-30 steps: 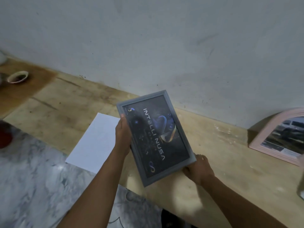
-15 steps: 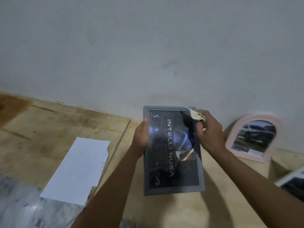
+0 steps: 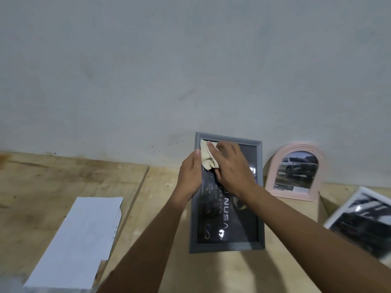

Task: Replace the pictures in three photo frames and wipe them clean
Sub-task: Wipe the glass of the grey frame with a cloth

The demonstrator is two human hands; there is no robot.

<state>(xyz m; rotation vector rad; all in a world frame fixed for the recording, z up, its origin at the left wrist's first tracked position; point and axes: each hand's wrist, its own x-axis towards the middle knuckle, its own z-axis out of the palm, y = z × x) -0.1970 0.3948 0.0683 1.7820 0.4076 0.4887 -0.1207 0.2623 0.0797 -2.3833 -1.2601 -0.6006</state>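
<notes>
Our right hand (image 3: 232, 170) had swept the cloth (image 3: 207, 158) across the grey frame (image 3: 226, 247) to its top-left corner, fingers curled around the cloth. Our left hand (image 3: 190, 178) gripped the frame's left edge, just beside the cloth.

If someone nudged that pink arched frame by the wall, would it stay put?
Probably not. The pink frame stands nearly upright and seems to lean on the wall, so a nudge at its base could slide it flat. It looks thin, so likely light. Its flat bottom edge shouldn't let it roll.
</notes>
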